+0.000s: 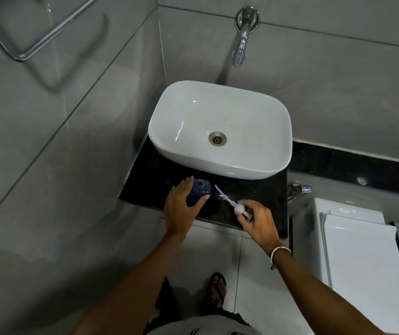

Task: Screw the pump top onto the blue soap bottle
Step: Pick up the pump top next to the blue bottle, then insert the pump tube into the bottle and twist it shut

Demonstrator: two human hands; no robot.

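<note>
The blue soap bottle [199, 189] stands upright on the black counter [254, 197] in front of the basin, its neck uncapped. My left hand [181, 206] curls around the bottle's near left side, fingers and thumb spread against it. My right hand [256, 221] pinches the white pump top [240, 209] by its head, to the right of the bottle. The pump's thin tube [222, 195] slants up-left toward the bottle, its tip a short way from the neck.
A white basin [220, 126] sits at the back of the counter under a chrome wall tap [242, 39]. A small chrome valve [298, 189] and a white toilet cistern [358, 250] stand to the right. A chrome towel rail [31, 30] hangs on the left wall.
</note>
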